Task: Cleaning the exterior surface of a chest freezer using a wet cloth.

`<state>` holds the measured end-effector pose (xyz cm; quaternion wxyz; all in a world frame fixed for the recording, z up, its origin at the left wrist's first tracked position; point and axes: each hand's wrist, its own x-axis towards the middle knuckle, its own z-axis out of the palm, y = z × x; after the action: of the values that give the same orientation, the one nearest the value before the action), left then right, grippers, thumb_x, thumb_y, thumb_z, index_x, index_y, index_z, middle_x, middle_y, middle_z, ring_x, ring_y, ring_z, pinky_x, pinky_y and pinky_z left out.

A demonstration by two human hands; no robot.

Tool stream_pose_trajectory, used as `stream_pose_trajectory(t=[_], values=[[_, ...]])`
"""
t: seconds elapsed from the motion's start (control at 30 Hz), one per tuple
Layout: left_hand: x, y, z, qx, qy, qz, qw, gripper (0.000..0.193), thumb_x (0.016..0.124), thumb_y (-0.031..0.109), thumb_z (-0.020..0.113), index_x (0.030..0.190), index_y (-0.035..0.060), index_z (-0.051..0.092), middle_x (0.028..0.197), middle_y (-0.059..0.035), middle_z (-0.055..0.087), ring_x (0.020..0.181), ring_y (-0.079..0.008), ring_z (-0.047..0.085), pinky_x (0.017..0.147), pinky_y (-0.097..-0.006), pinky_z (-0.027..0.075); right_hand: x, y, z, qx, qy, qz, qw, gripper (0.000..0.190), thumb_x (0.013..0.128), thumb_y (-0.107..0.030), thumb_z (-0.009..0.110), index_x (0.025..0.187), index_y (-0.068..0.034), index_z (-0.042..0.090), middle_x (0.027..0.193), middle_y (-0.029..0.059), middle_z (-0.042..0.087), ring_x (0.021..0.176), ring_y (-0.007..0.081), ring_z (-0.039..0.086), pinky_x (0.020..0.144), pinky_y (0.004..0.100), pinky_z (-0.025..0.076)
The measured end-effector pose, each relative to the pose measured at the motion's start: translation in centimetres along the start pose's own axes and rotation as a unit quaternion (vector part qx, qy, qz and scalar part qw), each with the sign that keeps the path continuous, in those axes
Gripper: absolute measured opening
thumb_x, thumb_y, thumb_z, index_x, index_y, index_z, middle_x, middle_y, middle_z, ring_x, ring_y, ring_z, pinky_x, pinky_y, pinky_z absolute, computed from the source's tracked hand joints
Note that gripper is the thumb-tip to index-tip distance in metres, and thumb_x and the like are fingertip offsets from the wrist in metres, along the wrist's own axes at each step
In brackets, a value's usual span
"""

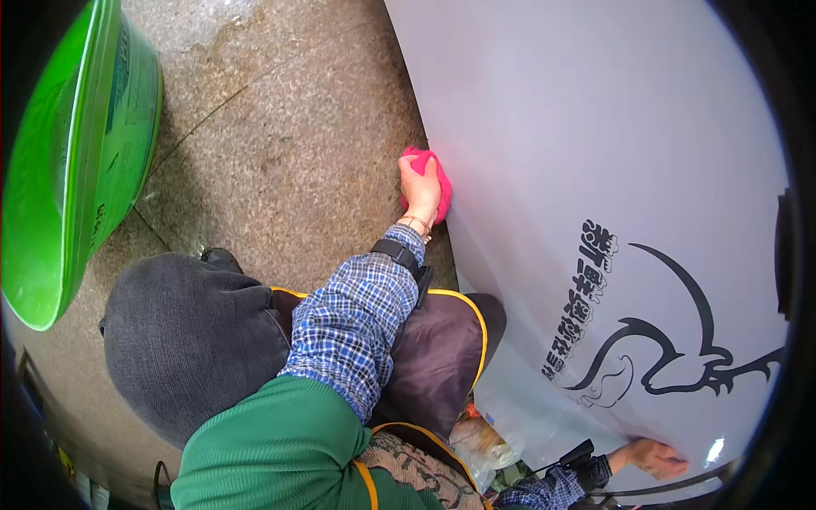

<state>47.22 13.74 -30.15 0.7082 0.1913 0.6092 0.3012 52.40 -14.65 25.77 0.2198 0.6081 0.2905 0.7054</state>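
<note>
My left hand [421,188] grips a bunched pink cloth [444,197] at the lower edge of a large, glossy pale panel [574,127]. The cloth lies against that edge, beside the stone floor. At the lower right, my right hand [656,458] rests on the panel with nothing visible in it, fingers slightly bent. Between the hands, the panel bears a black animal outline [692,373] and a line of dark lettering [580,299]. Both forearms wear blue checked sleeves [350,312] with black straps at the wrists.
A bright green plastic tub [121,140] stands on the left, its side marked with writing. Speckled stone tiles [287,127] look wet in places. A clear plastic bag [484,446] with things inside lies near my apron [433,363]. My grey-clad knee [191,344] juts out left.
</note>
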Motion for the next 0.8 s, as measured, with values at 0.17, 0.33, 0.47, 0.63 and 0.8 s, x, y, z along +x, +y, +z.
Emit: stream_pose_trajectory(t=[0.17,0.33,0.47,0.63,0.8], values=[[-5.1,0.1,1.8,0.058,0.037,0.047,0.997,0.031,0.083,0.016,0.064,0.105,0.002,0.047,0.102,-0.0192,0.057,0.099,-0.0339,0.055,0.087,-0.0406,0.042,0.7,-0.1,-0.4,-0.007,-0.004,0.003,1.0,0.045,0.094,-0.032,0.043,0.125,0.0,0.05,0.127,0.0183,0.051,0.116,0.0365,0.047,0.097,0.0465,0.035],[0.5,-1.4,0.0,-0.071,0.019,-0.161,0.984,0.031,0.087,0.018,0.061,0.108,0.0011,0.046,0.104,-0.0173,0.058,0.097,-0.0289,0.056,0.086,-0.0381,0.045,0.2,-1.9,-0.5,-0.009,0.005,0.013,1.0,0.044,0.093,-0.03,0.045,0.124,0.0,0.05,0.125,0.0186,0.052,0.113,0.0364,0.049,0.094,0.0461,0.037],[-4.1,-0.2,2.0,0.048,0.053,0.013,0.997,0.031,0.087,0.018,0.061,0.107,0.0001,0.047,0.105,-0.0198,0.057,0.1,-0.0316,0.055,0.089,-0.0386,0.043,0.5,0.1,-0.4,0.014,-0.001,0.007,1.0,0.043,0.093,-0.031,0.045,0.123,0.001,0.051,0.123,0.0192,0.052,0.111,0.0371,0.05,0.094,0.0456,0.038],[0.3,1.3,0.6,-0.042,0.012,-0.075,0.996,0.031,0.087,0.02,0.06,0.107,0.0001,0.048,0.106,-0.0211,0.058,0.102,-0.0312,0.055,0.089,-0.0394,0.042,0.4,-0.2,-0.4,-0.006,0.006,-0.005,1.0,0.044,0.093,-0.032,0.044,0.121,0.002,0.051,0.123,0.0198,0.053,0.108,0.038,0.051,0.093,0.0459,0.038],[-1.5,0.0,1.4,0.021,0.042,0.019,0.999,0.029,0.086,0.019,0.061,0.105,0.0007,0.048,0.106,-0.0204,0.057,0.102,-0.0322,0.054,0.091,-0.0381,0.041,0.3,0.4,-0.1,-0.005,-0.002,-0.014,1.0,0.046,0.093,-0.032,0.044,0.122,0.003,0.05,0.123,0.0206,0.052,0.111,0.0376,0.05,0.094,0.0463,0.037]])
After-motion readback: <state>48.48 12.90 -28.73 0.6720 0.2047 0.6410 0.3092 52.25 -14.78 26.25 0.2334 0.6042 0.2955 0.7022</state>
